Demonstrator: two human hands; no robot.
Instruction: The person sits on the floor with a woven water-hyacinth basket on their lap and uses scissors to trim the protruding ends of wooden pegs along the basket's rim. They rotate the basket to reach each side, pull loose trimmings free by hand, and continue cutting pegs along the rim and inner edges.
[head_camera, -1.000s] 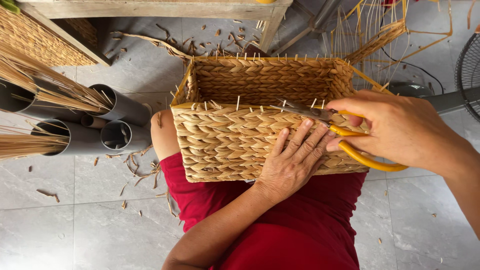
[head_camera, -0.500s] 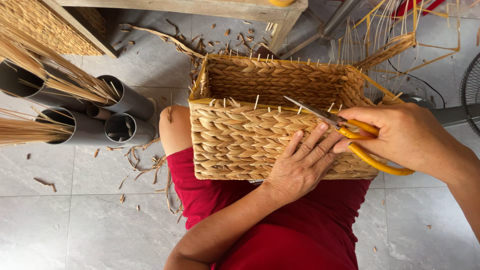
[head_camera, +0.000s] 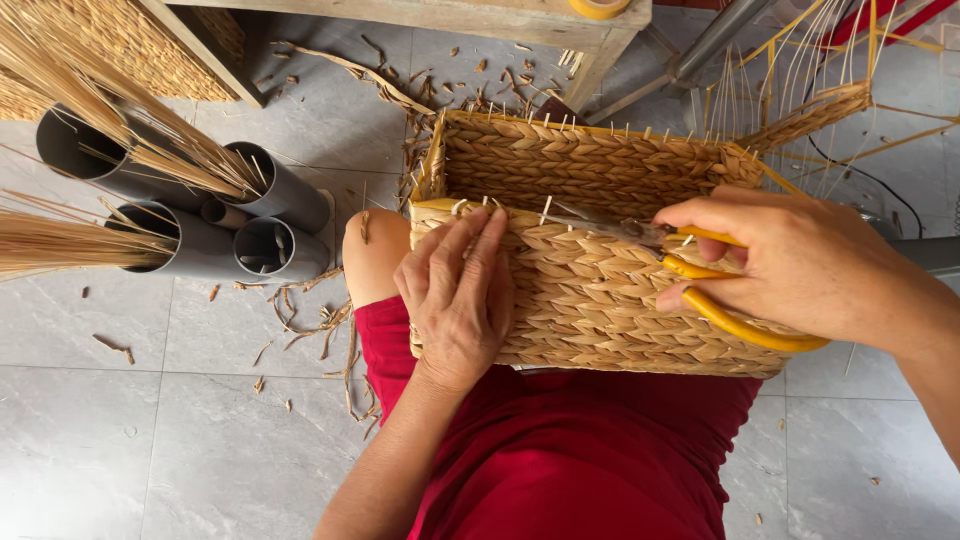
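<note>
A rectangular woven straw basket (head_camera: 600, 290) rests on my lap, over red clothing. Short stiff stalk ends stick up along its rim. My left hand (head_camera: 458, 290) lies flat on the basket's near wall at its left end, fingertips at the rim. My right hand (head_camera: 800, 265) grips yellow-handled scissors (head_camera: 690, 275), whose blades point left along the near rim, close to the protruding stalk ends. Loose thin reeds (head_camera: 800, 70) rise from the basket's far right corner.
Grey plastic pipes (head_camera: 250, 215) holding bundles of dry straw lie on the tiled floor at the left. Straw scraps litter the floor (head_camera: 310, 320) around my knee. A wooden bench (head_camera: 500, 15) stands behind the basket, with a tape roll (head_camera: 598, 8) on it.
My left hand has slid from the middle of the basket's near wall to its left end. The scissors' blades have moved left along the rim. The view has shifted slightly.
</note>
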